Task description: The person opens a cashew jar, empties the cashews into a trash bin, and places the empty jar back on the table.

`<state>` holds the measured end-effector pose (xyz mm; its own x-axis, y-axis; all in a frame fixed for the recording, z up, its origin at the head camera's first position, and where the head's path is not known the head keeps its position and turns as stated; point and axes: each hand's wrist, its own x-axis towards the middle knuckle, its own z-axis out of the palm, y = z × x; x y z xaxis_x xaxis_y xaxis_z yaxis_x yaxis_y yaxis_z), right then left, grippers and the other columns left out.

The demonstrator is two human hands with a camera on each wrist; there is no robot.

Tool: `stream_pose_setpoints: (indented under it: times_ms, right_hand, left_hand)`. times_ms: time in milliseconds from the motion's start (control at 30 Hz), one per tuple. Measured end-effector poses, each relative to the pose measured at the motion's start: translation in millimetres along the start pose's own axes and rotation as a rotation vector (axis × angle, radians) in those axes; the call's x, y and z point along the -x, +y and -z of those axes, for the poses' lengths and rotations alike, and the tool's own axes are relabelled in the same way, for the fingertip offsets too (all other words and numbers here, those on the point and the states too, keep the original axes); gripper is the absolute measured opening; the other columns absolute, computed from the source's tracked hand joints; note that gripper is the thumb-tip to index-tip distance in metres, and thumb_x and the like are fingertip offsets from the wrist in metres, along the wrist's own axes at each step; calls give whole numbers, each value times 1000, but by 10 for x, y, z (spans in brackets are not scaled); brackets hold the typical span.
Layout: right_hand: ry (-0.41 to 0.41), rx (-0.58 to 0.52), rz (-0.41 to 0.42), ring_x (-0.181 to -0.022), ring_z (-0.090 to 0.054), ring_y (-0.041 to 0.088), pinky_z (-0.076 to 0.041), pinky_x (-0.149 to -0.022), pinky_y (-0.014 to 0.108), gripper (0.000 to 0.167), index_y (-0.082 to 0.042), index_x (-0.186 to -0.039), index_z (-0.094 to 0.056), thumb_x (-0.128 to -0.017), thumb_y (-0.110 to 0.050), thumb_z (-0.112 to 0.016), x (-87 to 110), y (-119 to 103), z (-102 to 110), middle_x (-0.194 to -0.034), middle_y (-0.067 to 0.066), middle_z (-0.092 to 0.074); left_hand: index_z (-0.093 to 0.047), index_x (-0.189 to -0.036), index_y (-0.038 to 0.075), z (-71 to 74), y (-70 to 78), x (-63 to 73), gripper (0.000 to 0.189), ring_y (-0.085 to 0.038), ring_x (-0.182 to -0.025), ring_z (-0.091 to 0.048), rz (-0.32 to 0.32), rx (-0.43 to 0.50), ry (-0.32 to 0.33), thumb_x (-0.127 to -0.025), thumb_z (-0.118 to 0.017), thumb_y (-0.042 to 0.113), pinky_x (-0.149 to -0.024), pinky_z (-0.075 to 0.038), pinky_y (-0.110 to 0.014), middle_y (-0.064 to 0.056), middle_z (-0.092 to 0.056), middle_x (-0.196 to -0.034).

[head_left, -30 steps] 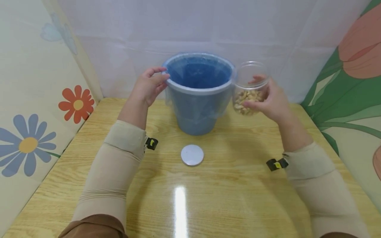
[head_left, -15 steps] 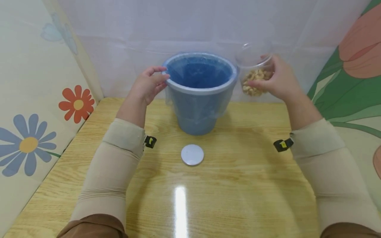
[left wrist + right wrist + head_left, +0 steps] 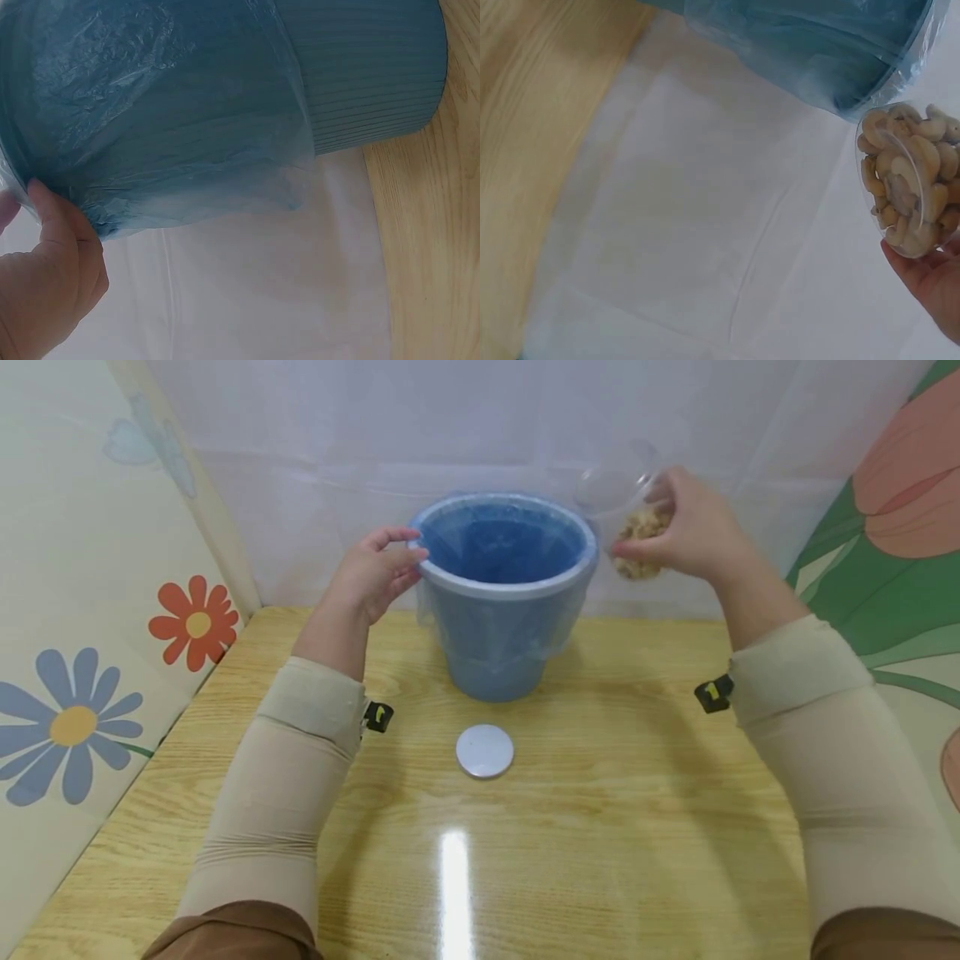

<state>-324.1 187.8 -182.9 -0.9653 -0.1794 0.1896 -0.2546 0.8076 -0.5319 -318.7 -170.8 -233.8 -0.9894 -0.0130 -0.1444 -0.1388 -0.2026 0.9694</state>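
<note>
A blue bucket stands upright at the back of the table, with a clear plastic bag lining it and folded down over its outside. My left hand pinches the bucket's rim on the left side, bag included. To the right of the rim and raised off the table, my right hand grips a clear plastic jar. The jar leans with its mouth toward the bucket. Cashews fill its lower part and lie against the bottom in the right wrist view.
A round white lid lies flat on the wooden table in front of the bucket. A white cloth backdrop hangs close behind, and flower-printed panels flank both sides.
My right hand has lifted the jar up and back beside the bucket, then tipped it from upright toward the left. The left hand, bucket and lid have stayed put.
</note>
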Motion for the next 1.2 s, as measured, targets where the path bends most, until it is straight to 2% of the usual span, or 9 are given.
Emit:
stream_pose_setpoints:
  times_ms: [200,333,667,967,1200]
  right_hand:
    - [-22,83,25,-125,-36,36,-38,-97,54,113,-8,-143,-20,-59,-59,-76,-109,-88,58,-145,14,-30]
    - [-36,155,42,-124,-36,38,-34,-99,56,118,-7,-144,-17,-58,-63,-74,-173,-148,80,-145,15,-29]
    - [-78,286,79,-124,-34,43,-26,-102,59,119,-4,-145,-14,-60,-61,-75,-280,-232,79,-144,22,-28]
    - [-91,465,80,-128,-25,45,-22,-103,61,121,-4,-146,-7,-62,-68,-67,-367,-277,71,-146,25,-18]
    - [-109,519,71,-128,-24,47,-22,-102,62,123,-4,-146,-6,-61,-70,-66,-377,-321,71,-147,26,-16]
  left_hand:
    - [-55,-120,9,2,0,1,40,-15,-87,-58,2,13,7,-82,-65,1,-82,-51,-22,-8,-49,-115]
    - [-55,-121,9,7,4,4,40,-15,-86,-58,1,16,6,-83,-64,0,-81,-51,-21,-8,-49,-114]
    - [-56,-120,11,-20,-1,-16,40,-16,-88,-60,9,-10,15,-82,-66,2,-83,-51,-23,-9,-51,-118]
    - [-54,-122,11,-26,-3,-28,40,-16,-91,-59,-10,-42,-1,-84,-64,3,-84,-50,-23,-9,-51,-115]
    - [-54,-122,11,-25,3,-32,40,-16,-91,-59,-4,-44,2,-84,-64,2,-84,-50,-23,-9,-51,-115]
